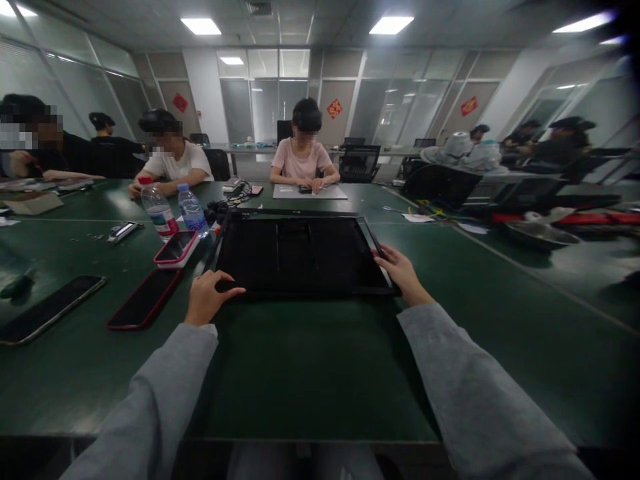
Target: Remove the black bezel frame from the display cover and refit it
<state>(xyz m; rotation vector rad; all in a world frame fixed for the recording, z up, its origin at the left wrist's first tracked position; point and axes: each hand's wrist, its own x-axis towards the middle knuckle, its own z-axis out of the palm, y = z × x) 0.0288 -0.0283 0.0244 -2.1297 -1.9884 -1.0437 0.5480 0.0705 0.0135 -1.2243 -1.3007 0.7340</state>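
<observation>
A flat black panel (300,253), like the back of a monitor, lies on the green table (310,373) in front of me. My left hand (206,299) grips its near left corner, thumb lying on top. My right hand (403,273) holds the near right edge, fingers curled round the rim. Both arms wear grey sleeves.
Left of the panel lie a red-cased phone (145,300), a second phone on a white box (176,248), a dark phone (50,308) and two water bottles (159,211). Cables (225,208) sit behind the panel. Other people sit across the table and at the left.
</observation>
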